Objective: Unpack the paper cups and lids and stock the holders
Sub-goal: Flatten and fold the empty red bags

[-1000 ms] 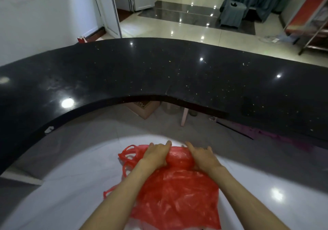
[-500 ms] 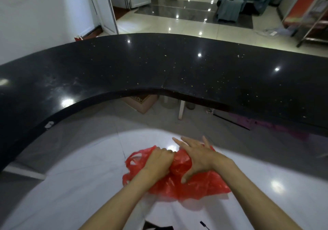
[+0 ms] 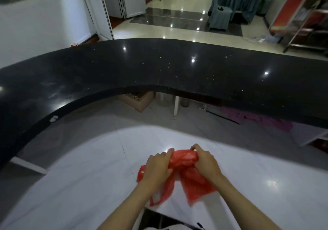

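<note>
Fingers [image 3: 167, 156] around (seemingly crumpled) red bag [image 3: 184, 158]

Bag [image 3: 184, 174] between hands, counter [image 3: 159, 73] beyond.

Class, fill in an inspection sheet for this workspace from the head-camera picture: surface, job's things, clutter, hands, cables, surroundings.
Surface: white lower counter behind a curved black countertop dotted with pale specks.
Job's things: red plastic bag, bunched; cups, lids, holders: nothing seen.
Clutter: cardboard box under the countertop.
Hands: left hand and right hand both grip the bag.
Cables: nothing seen.
Surroundings: glossy tiled floor, draped table, white doors.
</note>
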`<action>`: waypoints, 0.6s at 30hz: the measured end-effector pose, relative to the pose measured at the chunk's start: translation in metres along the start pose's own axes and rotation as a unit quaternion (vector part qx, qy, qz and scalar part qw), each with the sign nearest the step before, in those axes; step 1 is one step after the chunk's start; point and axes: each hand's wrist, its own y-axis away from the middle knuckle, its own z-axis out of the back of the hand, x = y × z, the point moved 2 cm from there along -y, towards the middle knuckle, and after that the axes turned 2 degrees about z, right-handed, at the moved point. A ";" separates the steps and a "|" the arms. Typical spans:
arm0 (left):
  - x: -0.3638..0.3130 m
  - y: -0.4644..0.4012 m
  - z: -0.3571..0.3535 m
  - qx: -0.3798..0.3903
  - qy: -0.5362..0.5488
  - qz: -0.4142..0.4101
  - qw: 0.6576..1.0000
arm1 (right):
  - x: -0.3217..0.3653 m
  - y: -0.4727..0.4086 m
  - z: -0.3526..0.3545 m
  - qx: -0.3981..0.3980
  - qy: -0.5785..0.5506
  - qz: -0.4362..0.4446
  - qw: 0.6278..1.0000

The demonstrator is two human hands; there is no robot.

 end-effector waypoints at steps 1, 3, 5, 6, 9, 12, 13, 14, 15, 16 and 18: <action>0.000 0.001 0.004 -0.030 0.091 0.028 0.995 | -0.001 0.005 0.002 -0.038 -0.085 -0.037 0.995; -0.011 0.008 0.012 -0.043 0.338 0.056 0.939 | 0.003 0.016 0.003 -0.119 -0.220 -0.085 0.965; -0.033 0.017 0.015 -0.015 0.496 0.021 0.868 | 0.013 0.027 0.003 -0.173 -0.328 -0.109 0.922; -0.043 0.022 0.015 0.003 0.525 0.003 0.851 | 0.018 0.031 0.003 -0.177 -0.381 -0.112 0.900; -0.050 0.031 0.011 0.034 0.548 -0.011 0.836 | 0.029 0.044 0.007 -0.076 -0.543 -0.109 0.829; -0.042 0.039 0.014 0.000 0.500 -0.007 0.866 | 0.026 0.062 0.020 0.084 -0.617 -0.080 0.779; -0.041 0.042 0.017 -0.013 0.457 -0.010 0.890 | 0.024 0.068 0.023 0.116 -0.602 -0.083 0.786; -0.045 0.045 0.021 -0.023 0.405 -0.020 0.914 | 0.021 0.071 0.024 0.133 -0.589 -0.096 0.791; -0.050 0.049 0.023 -0.034 0.352 -0.038 0.934 | 0.022 0.074 0.023 0.131 -0.591 -0.116 0.788; -0.057 0.053 0.026 -0.047 0.321 -0.058 0.944 | 0.024 0.074 0.022 0.110 -0.600 -0.136 0.780; -0.067 0.061 0.027 -0.069 0.363 -0.062 0.927 | 0.026 0.075 0.018 0.009 -0.610 -0.158 0.777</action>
